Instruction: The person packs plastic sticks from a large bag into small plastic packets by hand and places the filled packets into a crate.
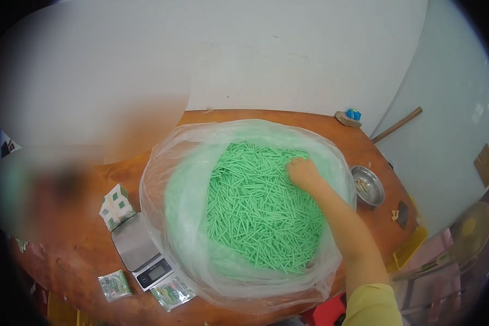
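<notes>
A large clear plastic bag (190, 217) sits opened wide on the table, its rim folded outward. It is filled with a heap of thin light-green sticks (261, 217). From the lower right my right arm, in a yellow sleeve, reaches over the bag. My right hand (303, 173) is at the upper right of the heap, its fingers curled down among the green sticks; the fingertips are partly hidden. My left hand does not show.
Left of the bag are a digital scale (153, 271), a green-and-white patterned packet (117, 207) and small printed sachets (114, 286). A metal bowl (367, 186) stands at right. Behind it lies a blue item (353, 114) on a stone-like piece. The wooden table (130, 176) meets a white wall.
</notes>
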